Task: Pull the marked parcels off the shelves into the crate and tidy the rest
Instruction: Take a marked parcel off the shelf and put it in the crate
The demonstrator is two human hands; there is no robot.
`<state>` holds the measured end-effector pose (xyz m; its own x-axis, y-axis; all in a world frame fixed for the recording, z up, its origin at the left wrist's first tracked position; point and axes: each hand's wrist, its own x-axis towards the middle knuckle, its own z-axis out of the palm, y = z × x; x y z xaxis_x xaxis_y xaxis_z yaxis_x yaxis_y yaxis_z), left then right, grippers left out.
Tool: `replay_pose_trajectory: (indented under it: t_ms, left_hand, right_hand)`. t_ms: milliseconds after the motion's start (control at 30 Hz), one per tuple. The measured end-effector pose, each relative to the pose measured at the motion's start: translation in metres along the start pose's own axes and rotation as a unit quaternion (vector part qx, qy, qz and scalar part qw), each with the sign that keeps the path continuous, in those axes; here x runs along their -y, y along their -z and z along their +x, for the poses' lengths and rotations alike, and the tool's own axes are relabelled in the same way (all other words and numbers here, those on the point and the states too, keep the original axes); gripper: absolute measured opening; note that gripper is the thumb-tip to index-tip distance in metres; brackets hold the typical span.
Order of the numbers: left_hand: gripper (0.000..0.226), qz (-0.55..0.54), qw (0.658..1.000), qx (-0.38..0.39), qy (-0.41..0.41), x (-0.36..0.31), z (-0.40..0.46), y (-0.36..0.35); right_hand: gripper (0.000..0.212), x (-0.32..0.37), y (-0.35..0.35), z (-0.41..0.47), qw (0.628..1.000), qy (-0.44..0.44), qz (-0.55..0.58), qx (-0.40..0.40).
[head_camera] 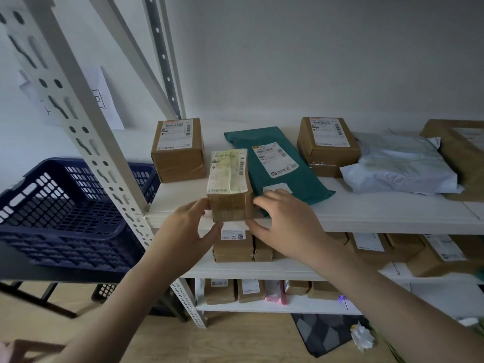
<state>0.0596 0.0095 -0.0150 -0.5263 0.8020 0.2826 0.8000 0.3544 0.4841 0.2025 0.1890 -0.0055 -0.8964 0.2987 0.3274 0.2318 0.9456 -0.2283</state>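
Note:
A small brown cardboard parcel (pixel 230 189) with a yellowed label on top stands at the front edge of the top white shelf (pixel 366 213). My left hand (pixel 187 229) grips its left lower corner, and my right hand (pixel 285 224) holds its right side, fingers wrapped on the box. A dark blue plastic crate (pixel 60 210) sits to the left of the shelf post, with nothing visible inside. Behind the held parcel lie another brown box (pixel 178 150), a green mailer bag (pixel 275 163) and a second brown box (pixel 327 145).
A grey-white poly bag (pixel 400 169) and a large brown parcel (pixel 461 153) lie at the right of the top shelf. Several brown boxes fill the two lower shelves (pixel 262 271). A white perforated upright post (pixel 86 132) stands between crate and shelf. The floor is wood.

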Motion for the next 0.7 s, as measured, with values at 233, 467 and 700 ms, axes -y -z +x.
replay_pose_trajectory:
  t_ms: [233, 467, 700]
  left_hand:
    - [0.066, 0.114, 0.992, 0.025, -0.039, 0.009, 0.036, 0.007]
    - [0.075, 0.163, 0.984, -0.027, -0.063, 0.009, 0.037, 0.006]
    - [0.072, 0.138, 0.974, -0.135, -0.116, -0.001, -0.002, 0.006]
  right_hand:
    - [0.059, 0.000, 0.001, 0.030, 0.998, -0.003, -0.069, 0.013]
    - [0.072, 0.003, -0.006, 0.032, 0.998, 0.009, -0.060, -0.016]
    - [0.070, 0.015, 0.003, -0.005, 0.996, 0.039, -0.039, -0.076]
